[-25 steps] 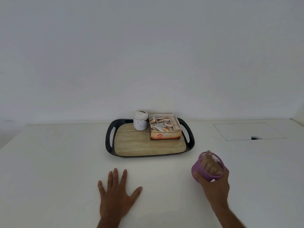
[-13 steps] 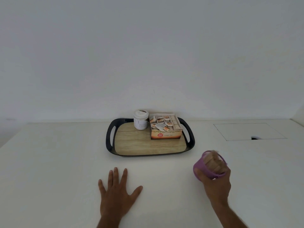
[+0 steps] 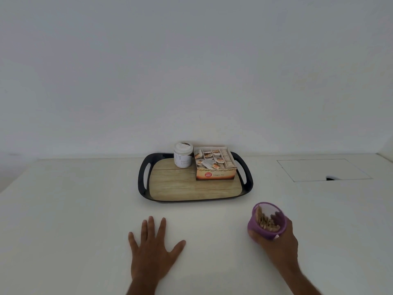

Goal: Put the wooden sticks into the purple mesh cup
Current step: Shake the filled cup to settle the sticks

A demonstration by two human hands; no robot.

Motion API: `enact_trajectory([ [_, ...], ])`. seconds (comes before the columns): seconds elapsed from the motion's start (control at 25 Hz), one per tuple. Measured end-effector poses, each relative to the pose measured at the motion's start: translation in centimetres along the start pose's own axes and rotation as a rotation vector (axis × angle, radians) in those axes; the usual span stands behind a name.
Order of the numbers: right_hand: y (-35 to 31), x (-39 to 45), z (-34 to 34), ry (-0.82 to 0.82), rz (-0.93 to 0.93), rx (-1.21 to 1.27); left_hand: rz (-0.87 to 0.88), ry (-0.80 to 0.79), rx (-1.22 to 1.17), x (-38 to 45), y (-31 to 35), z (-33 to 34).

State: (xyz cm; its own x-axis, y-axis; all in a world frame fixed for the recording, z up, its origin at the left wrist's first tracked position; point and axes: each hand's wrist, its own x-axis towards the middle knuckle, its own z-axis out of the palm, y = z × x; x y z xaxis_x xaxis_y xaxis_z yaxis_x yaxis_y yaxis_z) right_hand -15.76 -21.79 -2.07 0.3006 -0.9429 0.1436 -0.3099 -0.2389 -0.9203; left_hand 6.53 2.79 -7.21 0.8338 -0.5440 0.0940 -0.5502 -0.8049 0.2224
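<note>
The purple mesh cup (image 3: 258, 229) is at the lower right of the white table, tilted so its mouth faces me. Several wooden sticks (image 3: 265, 221) lie bundled inside it. My right hand (image 3: 278, 246) wraps around the cup from below and behind, thumb on its left side. My left hand (image 3: 152, 250) rests flat on the table at the lower middle, palm down, fingers spread, holding nothing.
A black tray (image 3: 143, 186) with a wood-look floor sits beyond the hands. On its far side stand a white jar (image 3: 183, 155) and an open box of tea sachets (image 3: 214, 167). A rectangular hatch (image 3: 323, 170) is set into the table at the right.
The cup in my right hand has shifted slightly and its mouth has turned more toward me, showing the sticks inside. My left hand has stayed flat in place.
</note>
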Motion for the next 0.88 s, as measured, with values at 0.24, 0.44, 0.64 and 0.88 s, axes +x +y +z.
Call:
enact_trajectory([
  [0.24,0.3,0.0,0.1,-0.033,0.007,-0.003,-0.004,-0.048,0.008,0.0,0.1,-0.4],
  [0.44,0.6,0.7,0.1,-0.137,-0.074,0.001,-0.012,-0.044,-0.001,0.0,0.1,-0.7],
  [0.64,1.4,0.5,-0.1,-0.150,-0.073,-0.013,-0.020,-0.083,0.005,0.0,0.2,-1.0],
  [0.88,1.4,0.4,0.2,-0.260,-0.121,0.049,-0.021,-0.123,0.017,-0.1,0.4,-1.5],
])
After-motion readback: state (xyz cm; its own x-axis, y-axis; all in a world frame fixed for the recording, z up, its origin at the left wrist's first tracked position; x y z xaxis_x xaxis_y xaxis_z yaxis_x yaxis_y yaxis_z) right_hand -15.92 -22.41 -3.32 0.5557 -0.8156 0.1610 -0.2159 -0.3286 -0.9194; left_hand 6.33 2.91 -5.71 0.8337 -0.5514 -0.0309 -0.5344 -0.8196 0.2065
